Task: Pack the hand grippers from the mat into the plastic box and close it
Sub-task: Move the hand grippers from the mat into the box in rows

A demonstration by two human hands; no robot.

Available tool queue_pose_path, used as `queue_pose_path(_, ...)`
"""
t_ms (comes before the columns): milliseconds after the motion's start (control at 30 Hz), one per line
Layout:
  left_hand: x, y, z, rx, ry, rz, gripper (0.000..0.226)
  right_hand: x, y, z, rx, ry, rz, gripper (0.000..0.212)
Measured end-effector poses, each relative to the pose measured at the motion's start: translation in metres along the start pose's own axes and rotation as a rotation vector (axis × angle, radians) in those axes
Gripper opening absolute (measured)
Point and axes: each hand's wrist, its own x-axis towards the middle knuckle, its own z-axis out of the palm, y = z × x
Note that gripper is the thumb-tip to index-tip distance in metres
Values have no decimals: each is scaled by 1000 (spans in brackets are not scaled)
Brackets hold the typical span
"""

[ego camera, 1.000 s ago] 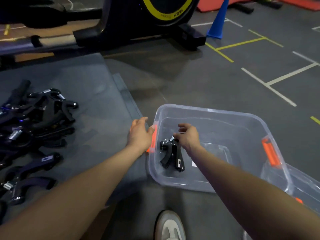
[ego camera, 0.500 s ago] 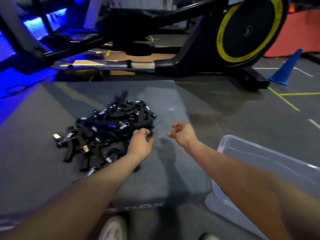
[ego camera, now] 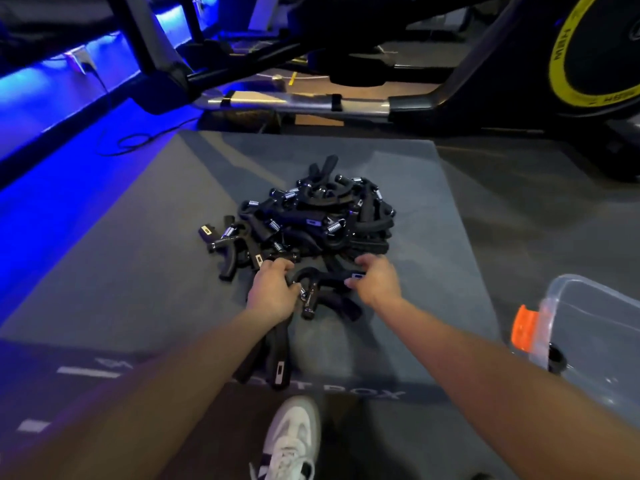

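Observation:
A heap of black hand grippers (ego camera: 322, 216) with steel springs lies in the middle of the grey mat (ego camera: 138, 271). At the heap's near edge my left hand (ego camera: 272, 289) curls its fingers round a black gripper (ego camera: 308, 292). Just to the right, my right hand (ego camera: 375, 280) pinches the handle end of another gripper (ego camera: 349, 277). One more gripper (ego camera: 273, 355) lies on the mat under my left wrist. The clear plastic box (ego camera: 595, 327) with an orange latch (ego camera: 523, 329) stands on the floor at the right edge, partly cut off.
A black exercise machine (ego camera: 450, 105) with a yellow-ringed wheel stands just behind the mat. Blue light runs along the floor on the left. My white shoe (ego camera: 291, 441) is at the mat's near edge, by printed lettering.
The view swung left from the box to the mat. Both hands left the box, reached forward to the heap's near edge and closed on grippers.

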Motion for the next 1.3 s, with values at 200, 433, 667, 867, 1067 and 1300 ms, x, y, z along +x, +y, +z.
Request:
queue_pose_path(200,8,-5,6,6,-44,-3,43,5,10,4,-35,-18,38,51)
queue_pose_path(433,8,7,16,-1,-93,17,42,2,11,-7,-249,-30,-76,36)
queue_pose_path(667,0,37,30,-16,-119,-52,34,-10,9,-46,-359,100,-207,31)
queue_pose_path(867,-14,88,56,-193,-223,-115,46,-20,20,-96,-212,261,-125,24)
queue_pose_path(1067,-23,157,91,-437,-88,-74,30,-36,32,-134,77,358,-56,31)
queue_pose_path(1300,-34,218,129,-504,-100,123,12,-48,72,-195,306,420,33,17)
